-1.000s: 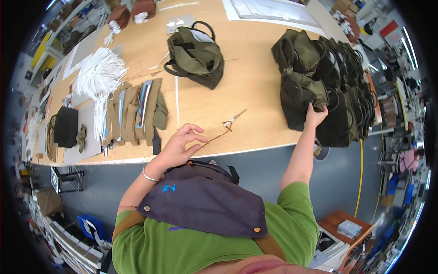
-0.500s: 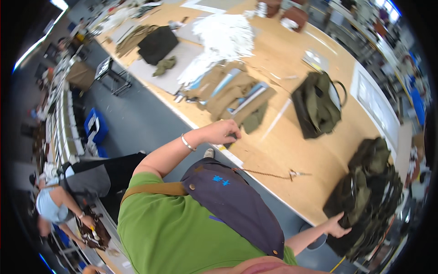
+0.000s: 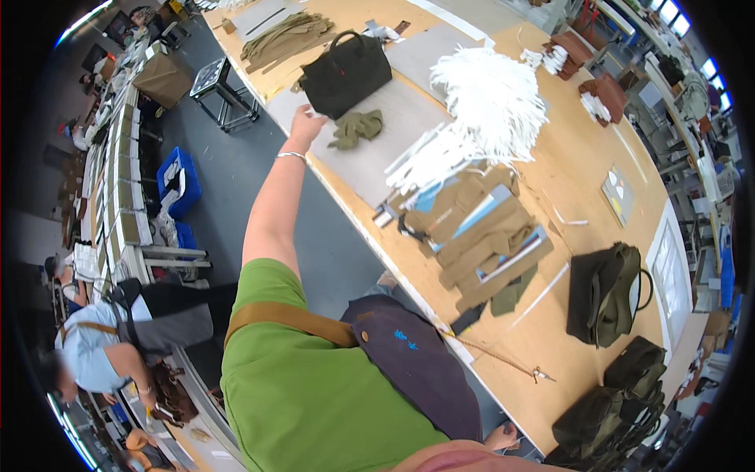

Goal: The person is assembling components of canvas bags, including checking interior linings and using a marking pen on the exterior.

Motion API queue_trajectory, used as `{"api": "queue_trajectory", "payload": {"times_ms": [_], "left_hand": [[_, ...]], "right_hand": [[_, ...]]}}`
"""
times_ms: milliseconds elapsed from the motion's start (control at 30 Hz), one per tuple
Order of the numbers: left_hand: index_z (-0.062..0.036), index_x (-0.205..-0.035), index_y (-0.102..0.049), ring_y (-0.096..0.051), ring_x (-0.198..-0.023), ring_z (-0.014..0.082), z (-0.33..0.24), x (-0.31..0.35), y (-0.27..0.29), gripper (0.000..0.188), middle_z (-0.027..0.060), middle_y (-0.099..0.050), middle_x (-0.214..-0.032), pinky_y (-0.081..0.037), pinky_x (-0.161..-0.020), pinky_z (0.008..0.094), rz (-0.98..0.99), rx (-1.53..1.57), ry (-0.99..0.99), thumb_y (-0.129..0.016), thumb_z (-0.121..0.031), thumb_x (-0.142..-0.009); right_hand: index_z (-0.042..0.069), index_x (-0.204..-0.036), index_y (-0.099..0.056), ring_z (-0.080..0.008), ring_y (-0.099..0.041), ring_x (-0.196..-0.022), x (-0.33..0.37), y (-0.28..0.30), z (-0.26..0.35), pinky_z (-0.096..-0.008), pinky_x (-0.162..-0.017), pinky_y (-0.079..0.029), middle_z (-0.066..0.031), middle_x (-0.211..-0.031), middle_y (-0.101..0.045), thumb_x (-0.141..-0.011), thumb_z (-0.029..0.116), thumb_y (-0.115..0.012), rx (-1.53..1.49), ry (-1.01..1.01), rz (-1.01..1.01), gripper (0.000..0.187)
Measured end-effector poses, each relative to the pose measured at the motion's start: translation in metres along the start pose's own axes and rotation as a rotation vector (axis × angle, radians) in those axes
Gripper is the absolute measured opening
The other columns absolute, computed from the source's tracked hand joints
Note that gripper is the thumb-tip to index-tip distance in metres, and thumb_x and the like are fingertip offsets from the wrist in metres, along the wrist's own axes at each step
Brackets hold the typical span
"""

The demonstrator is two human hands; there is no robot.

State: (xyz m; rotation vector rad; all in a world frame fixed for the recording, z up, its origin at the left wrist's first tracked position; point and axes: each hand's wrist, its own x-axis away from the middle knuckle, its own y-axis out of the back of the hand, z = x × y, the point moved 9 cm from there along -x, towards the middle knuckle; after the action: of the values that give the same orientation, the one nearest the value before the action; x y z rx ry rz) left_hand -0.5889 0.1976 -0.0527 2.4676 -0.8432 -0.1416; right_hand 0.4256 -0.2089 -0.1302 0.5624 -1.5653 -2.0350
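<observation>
My left hand (image 3: 307, 126) reaches along the table edge to the lower corner of a dark handbag (image 3: 346, 77). Its fingers look apart, with nothing visible in them; whether they touch the bag I cannot tell. Crumpled olive fabric pieces (image 3: 358, 129) lie just beside the bag. Low by the table's near edge hangs my right hand (image 3: 501, 437), partly hidden by my body, its fingers too small to make out. The nearest things to it are dark olive bags (image 3: 590, 421) heaped at the table's right end.
White strips (image 3: 495, 102) are piled mid-table, beside brown fabric straps (image 3: 480, 236). An olive bag (image 3: 604, 295) stands to the right; a braided cord (image 3: 495, 355) lies near the edge. A black stool (image 3: 224, 94) and blue bin (image 3: 179, 181) stand left. A co-worker (image 3: 102, 338) works behind.
My left hand has gone from near the straps out to the dark handbag. My right hand has left the dark bags and dropped beside the table. The view has shifted leftward.
</observation>
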Motion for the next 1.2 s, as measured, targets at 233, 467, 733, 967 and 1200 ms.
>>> {"api": "queue_trajectory", "payload": {"times_ms": [233, 467, 733, 967, 1200], "left_hand": [[-0.0178, -0.139, -0.051, -0.035, -0.134, 0.0397, -0.022, -0.095, 0.015, 0.076, 0.0216, -0.027, -0.146, -0.033, -0.111, 0.0421, -0.173, -0.173, 0.087, -0.081, -0.041, -0.073], [-0.0142, -0.115, -0.069, -0.037, -0.134, 0.0301, -0.095, -0.112, -0.013, 0.052, 0.009, -0.037, -0.145, -0.027, -0.104, 0.0552, -0.269, -0.447, -0.367, -0.079, -0.045, -0.075], [-0.0021, -0.092, -0.07, -0.055, -0.111, 0.0361, -0.373, 0.125, 0.025, 0.026, 0.0196, -0.055, -0.122, -0.045, -0.094, 0.0431, -0.154, -0.048, -1.278, -0.077, -0.005, -0.067], [-0.0103, -0.085, -0.069, -0.052, -0.114, 0.0263, -0.367, 0.328, -0.001, 0.022, 0.0097, -0.057, -0.122, -0.027, -0.1, 0.0486, 0.385, 0.371, -1.309, -0.08, -0.023, -0.07], [-0.0106, -0.087, -0.07, -0.054, -0.109, 0.0215, -0.298, 0.51, -0.126, 0.018, 0.0049, -0.056, -0.122, -0.028, -0.095, 0.039, 1.008, 0.323, -1.221, -0.078, -0.018, -0.073]], "right_hand": [[-0.001, -0.093, -0.065, -0.0165, -0.058, -0.066, 0.091, -0.009, 0.086, -0.0296, -0.059, -0.049, -0.0109, -0.09, -0.064, -0.074, -0.002, -0.064, -0.263, -0.114, 0.347, 0.019], [-0.001, -0.095, -0.065, -0.0146, -0.06, -0.073, 0.075, -0.035, 0.131, -0.0278, -0.067, -0.051, -0.0079, -0.087, -0.065, -0.078, 0.0, -0.064, -0.313, -0.016, 0.557, 0.017], [0.005, -0.111, -0.063, -0.0177, -0.063, -0.092, 0.077, -0.03, 0.411, -0.0316, -0.083, -0.051, -0.0061, -0.104, -0.065, -0.089, 0.008, -0.065, -0.546, 0.348, 0.776, 0.023], [0.02, -0.155, -0.01, -0.033, -0.048, -0.124, 0.124, 0.044, 0.535, -0.0468, -0.095, -0.049, -0.017, -0.145, -0.036, -0.092, 0.052, -0.059, -1.412, 0.468, 1.202, 0.086], [0.02, -0.151, -0.016, -0.0309, -0.053, -0.119, 0.097, 0.029, 0.4, -0.0464, -0.082, -0.059, -0.014, -0.131, -0.042, -0.095, 0.059, -0.047, -1.507, 0.07, 1.014, 0.076]]}}
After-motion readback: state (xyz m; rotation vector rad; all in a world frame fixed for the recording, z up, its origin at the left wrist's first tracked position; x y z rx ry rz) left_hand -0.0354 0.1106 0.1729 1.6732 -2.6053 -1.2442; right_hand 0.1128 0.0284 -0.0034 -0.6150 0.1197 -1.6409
